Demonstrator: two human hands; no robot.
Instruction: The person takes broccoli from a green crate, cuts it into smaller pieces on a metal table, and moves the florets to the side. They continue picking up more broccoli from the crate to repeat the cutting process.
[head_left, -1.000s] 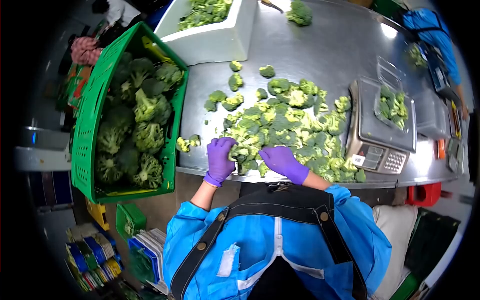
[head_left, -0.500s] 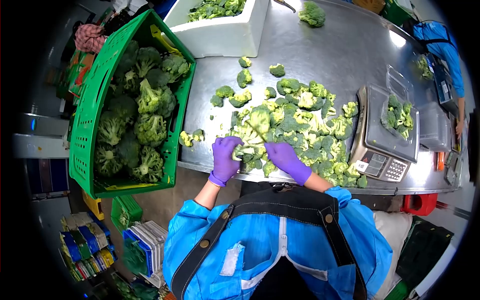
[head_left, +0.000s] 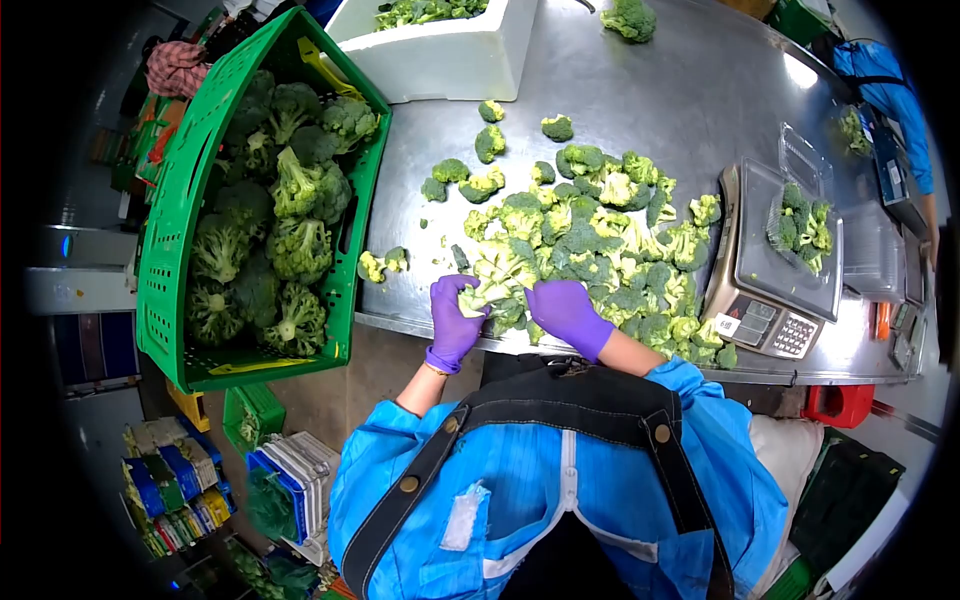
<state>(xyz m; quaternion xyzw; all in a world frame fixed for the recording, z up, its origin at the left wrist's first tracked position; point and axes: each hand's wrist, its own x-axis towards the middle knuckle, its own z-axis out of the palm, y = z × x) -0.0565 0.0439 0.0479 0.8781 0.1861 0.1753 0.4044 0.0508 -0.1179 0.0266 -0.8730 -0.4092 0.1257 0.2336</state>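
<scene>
Both my hands wear purple gloves and meet at the near edge of a steel table [head_left: 650,90]. My left hand [head_left: 452,318] grips a pale-stemmed broccoli piece [head_left: 490,293] from the left. My right hand [head_left: 566,312] is closed against the same piece from the right; whether it holds a tool is hidden. A large heap of cut broccoli florets [head_left: 590,245] spreads on the table just beyond my hands. Two small florets [head_left: 382,263] lie apart to the left.
A green crate [head_left: 175,240] full of whole broccoli heads hangs off the table's left end. A white foam box [head_left: 450,60] stands at the back. A scale [head_left: 775,290] carries a clear tray of florets [head_left: 800,225]. Another person's blue sleeve [head_left: 890,90] is at far right.
My hands stay together on the broccoli piece at the table edge, shifting slightly toward me. The view has tilted a little; the heap and crate have not moved.
</scene>
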